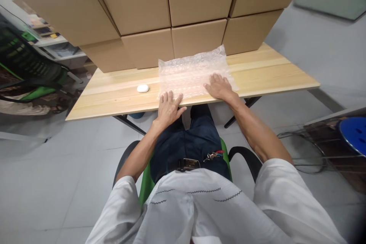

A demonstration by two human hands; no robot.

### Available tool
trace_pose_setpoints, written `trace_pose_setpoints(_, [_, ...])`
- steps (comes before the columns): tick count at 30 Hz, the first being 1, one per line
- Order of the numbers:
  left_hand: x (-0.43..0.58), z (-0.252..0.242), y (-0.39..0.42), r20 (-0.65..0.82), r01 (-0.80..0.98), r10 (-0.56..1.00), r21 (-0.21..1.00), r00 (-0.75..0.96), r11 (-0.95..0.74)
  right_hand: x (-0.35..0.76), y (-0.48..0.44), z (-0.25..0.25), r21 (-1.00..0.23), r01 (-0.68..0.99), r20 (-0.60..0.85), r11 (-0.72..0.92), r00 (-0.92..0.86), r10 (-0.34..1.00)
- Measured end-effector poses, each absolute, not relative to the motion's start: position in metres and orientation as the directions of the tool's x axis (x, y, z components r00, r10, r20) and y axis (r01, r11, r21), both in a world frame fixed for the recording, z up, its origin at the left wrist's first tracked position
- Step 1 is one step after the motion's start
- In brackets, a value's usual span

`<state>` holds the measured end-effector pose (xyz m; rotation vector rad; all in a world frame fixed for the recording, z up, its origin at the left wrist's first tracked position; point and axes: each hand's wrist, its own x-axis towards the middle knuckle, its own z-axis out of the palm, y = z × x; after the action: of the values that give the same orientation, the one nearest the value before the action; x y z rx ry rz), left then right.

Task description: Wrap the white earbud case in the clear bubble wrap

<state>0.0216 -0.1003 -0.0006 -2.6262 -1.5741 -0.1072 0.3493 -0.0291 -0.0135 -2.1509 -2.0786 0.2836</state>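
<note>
A clear sheet of bubble wrap [192, 71] lies flat on the light wooden table [274, 72], near its front edge. My left hand [168, 106] rests palm down on the sheet's near left corner, fingers spread. My right hand [219, 87] lies flat on the sheet's near right part, fingers apart. Neither hand grips anything. A small white oval object [142, 88] sits on the table just left of the sheet, apart from my left hand.
Stacked brown cardboard boxes [197, 38] line the back of the table, right behind the sheet. I sit on a green chair [145, 183]. Another green and black chair [31, 72] stands at the left. A blue stool [354, 133] and wire racks stand at the right.
</note>
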Motion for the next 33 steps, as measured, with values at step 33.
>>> trace_pose_setpoints(33, [0.064,0.016,-0.066,-0.104,0.918,0.914,0.1,0.393,-0.384,0.243,-0.009,-0.005,-0.49,0.77,-0.078,0.408,-0.505,0.86])
